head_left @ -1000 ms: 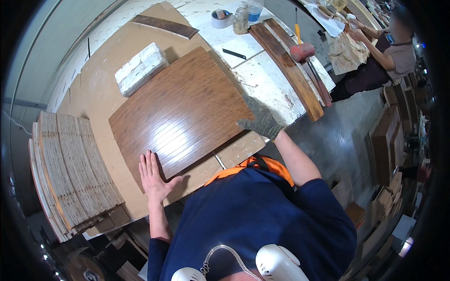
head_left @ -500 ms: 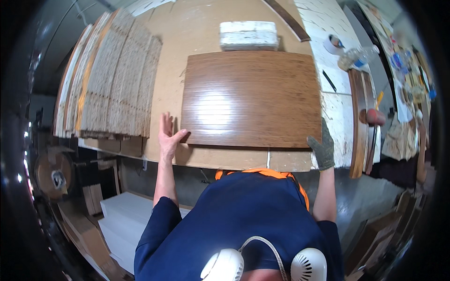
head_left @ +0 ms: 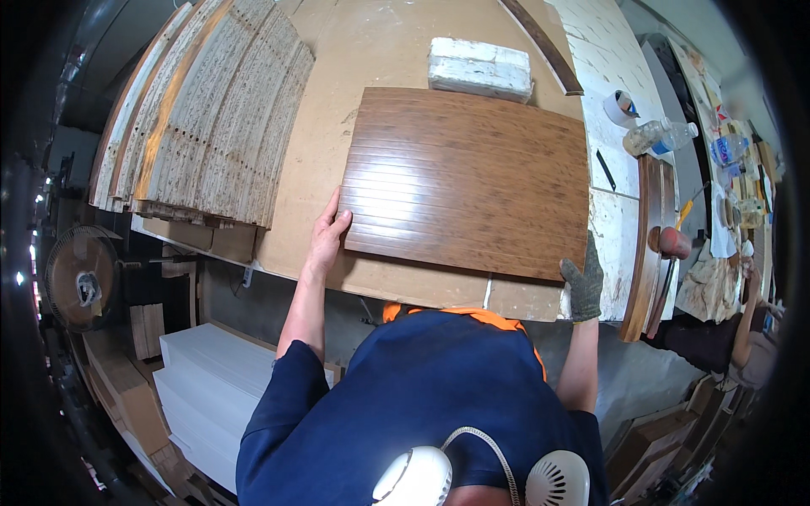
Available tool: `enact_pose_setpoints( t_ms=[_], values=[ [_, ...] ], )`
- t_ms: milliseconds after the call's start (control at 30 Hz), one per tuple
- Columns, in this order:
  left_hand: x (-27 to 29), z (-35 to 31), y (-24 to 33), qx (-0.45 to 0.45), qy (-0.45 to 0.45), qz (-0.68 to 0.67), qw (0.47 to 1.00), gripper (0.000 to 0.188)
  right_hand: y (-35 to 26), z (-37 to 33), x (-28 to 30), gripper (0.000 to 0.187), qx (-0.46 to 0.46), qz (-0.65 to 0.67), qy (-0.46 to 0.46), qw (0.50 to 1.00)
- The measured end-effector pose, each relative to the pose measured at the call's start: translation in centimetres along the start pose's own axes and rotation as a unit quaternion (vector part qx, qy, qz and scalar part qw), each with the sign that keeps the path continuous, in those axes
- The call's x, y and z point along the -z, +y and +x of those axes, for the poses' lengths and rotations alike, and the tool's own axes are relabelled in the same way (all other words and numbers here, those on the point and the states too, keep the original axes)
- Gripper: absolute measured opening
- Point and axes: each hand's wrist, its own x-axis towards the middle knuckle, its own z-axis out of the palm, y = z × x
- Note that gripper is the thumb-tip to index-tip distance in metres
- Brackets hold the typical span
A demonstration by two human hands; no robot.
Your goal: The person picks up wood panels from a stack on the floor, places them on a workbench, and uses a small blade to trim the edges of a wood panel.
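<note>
A brown wood-grain panel (head_left: 472, 181), its left half lined with glossy grooves, lies on the brown sheet covering the workbench. Bare, my left hand (head_left: 326, 238) grips its left edge low down, thumb on the face and fingers along the side. At the near right corner my right hand (head_left: 584, 282), in a dark grey knit glove, holds the right edge with its thumb over the top. The fingers beneath the edge are hidden. Behind the panel sits a white wrapped block (head_left: 480, 69), close to its far edge.
Tall boards (head_left: 224, 118) stand stacked at the left. A dark strip (head_left: 544, 46) lies at the back. On the right are a knife (head_left: 606, 170), a tape roll (head_left: 622, 108), bottles (head_left: 675, 137), wooden strips (head_left: 648, 228) and a red-headed mallet (head_left: 674, 243). Another person (head_left: 751, 337) is at far right.
My left hand, spread at the near left corner before, has moved up and closed on the panel's left edge. My right hand keeps its corner. The whole view has tilted a little.
</note>
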Motion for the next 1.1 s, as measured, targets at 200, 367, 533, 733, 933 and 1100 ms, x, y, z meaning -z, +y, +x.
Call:
enact_pose_setpoints(
  t_ms=[200,367,533,733,933,1100],
  values=[
    [0.1,0.5,-0.7,-0.009,0.027,0.019,0.999,0.054,-0.3,-0.2,-0.4,0.069,-0.034,0.056,0.011,0.998],
    [0.0,0.5,-0.7,-0.02,0.029,0.03,0.999,0.053,-0.6,-0.3,-0.4,0.068,-0.03,0.06,0.003,0.998],
    [0.4,0.3,-0.7,-0.006,0.025,0.001,1.0,0.056,-1.0,-0.3,-0.7,0.07,-0.029,0.058,-0.01,0.998],
    [0.7,0.8,-0.9,-0.002,0.028,0.001,1.0,0.058,-1.3,-0.5,-0.4,0.073,-0.022,0.039,-0.014,0.999],
    [1.3,1.7,-0.8,0.013,-0.004,0.036,0.999,0.061,-1.9,-0.2,0.3,0.083,0.027,-0.147,0.003,0.989],
    [1.9,1.4,-0.6,-0.013,0.003,0.035,0.999,0.063,-0.1,-1.0,0.7,0.092,-0.002,-0.178,0.018,0.984]
  ],
)
